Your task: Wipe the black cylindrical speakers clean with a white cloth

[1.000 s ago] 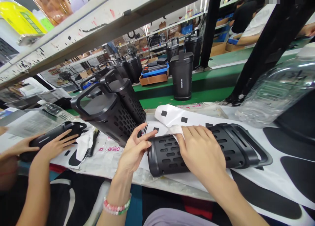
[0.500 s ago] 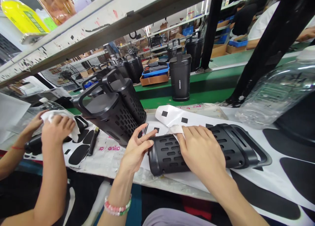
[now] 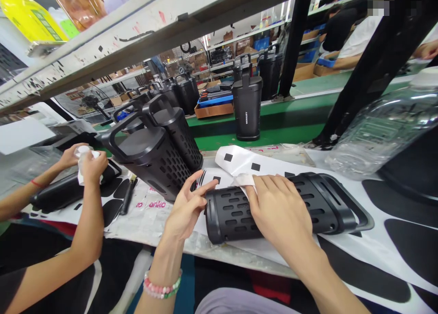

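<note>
A black portable speaker point(image 3: 233, 213) with slotted sides lies on its side in front of me, its handle point(image 3: 362, 216) pointing right. My right hand point(image 3: 282, 204) rests over its middle, fingers closed on a folded white cloth point(image 3: 244, 180) that sticks out past the fingertips at the speaker's upper edge. By the speaker's left end is my left hand point(image 3: 187, 207), fingers apart and nothing held; its fingertips are close to that end, and whether they touch it I cannot tell. White backing sheets point(image 3: 239, 161) with small black squares lie behind and under the speaker.
Two upright black speakers point(image 3: 153, 157) stand to the left, and another point(image 3: 247, 109) is on the green belt point(image 3: 212, 134). A large clear bottle point(image 3: 386, 127) is at right. A co-worker's hands point(image 3: 91, 166) are at far left, near a black-handled tool point(image 3: 128, 198). A shelf beam point(image 3: 137, 31) crosses above.
My hands and the speaker hardly differ. The co-worker's hands have shifted from wiping with a white cloth to gripping a clear bottle with it. The speaker on the belt has moved slightly left.
</note>
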{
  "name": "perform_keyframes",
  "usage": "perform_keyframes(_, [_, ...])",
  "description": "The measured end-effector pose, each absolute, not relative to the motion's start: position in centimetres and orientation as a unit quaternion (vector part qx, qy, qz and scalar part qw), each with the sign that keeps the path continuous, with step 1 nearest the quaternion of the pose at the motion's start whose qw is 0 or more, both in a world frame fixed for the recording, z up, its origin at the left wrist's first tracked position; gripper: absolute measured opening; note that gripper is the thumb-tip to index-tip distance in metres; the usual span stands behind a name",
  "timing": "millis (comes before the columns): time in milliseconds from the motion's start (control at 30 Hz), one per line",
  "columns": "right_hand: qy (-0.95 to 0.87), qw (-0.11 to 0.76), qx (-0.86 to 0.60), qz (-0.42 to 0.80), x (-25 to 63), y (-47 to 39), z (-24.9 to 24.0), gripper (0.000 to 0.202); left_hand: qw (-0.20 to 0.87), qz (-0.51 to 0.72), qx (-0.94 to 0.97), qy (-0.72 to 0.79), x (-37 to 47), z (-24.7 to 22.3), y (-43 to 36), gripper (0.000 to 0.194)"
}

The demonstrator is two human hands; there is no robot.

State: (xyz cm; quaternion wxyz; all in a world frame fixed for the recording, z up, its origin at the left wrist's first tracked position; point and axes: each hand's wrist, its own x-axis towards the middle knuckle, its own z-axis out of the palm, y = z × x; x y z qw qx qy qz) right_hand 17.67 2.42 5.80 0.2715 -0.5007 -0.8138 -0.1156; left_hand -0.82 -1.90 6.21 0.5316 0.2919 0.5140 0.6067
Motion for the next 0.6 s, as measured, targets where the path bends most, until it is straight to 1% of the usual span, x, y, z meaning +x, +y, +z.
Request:
perform_keyframes(200, [-0.814, 0.281, -0.495, -0.112, 17.7, 2.5, 5.6, 0.027, 0.519, 0.632, 0.283, 0.501, -0.5, 6.0, -2.1, 0.076])
perform_keyframes(333, [-0.813, 0.285, -0.494, -0.117, 17.7, 2.5, 5.5, 0.027, 0.503, 0.651, 0.256, 0.508, -0.2, 4.7, -1.9, 0.077])
perform_keyframes(433, [-0.813, 0.293, -0.488, -0.119, 17.6, 2.6, 5.5, 0.027, 0.49, 0.657, 0.22, 0.529, 0.2, 2.9, -2.0, 0.07])
perform_keyframes(533, [-0.813, 0.306, -0.481, -0.119, 17.7, 2.7, 5.4, 0.027, 0.492, 0.659, 0.19, 0.536, 1.0, 1.6, -2.6, 0.056])
perform_keyframes(600, [-0.805, 0.325, -0.483, -0.112, 17.8, 2.7, 5.4, 0.027, 0.497, 0.655, 0.197, 0.534, 1.5, 1.3, -3.3, 0.058])
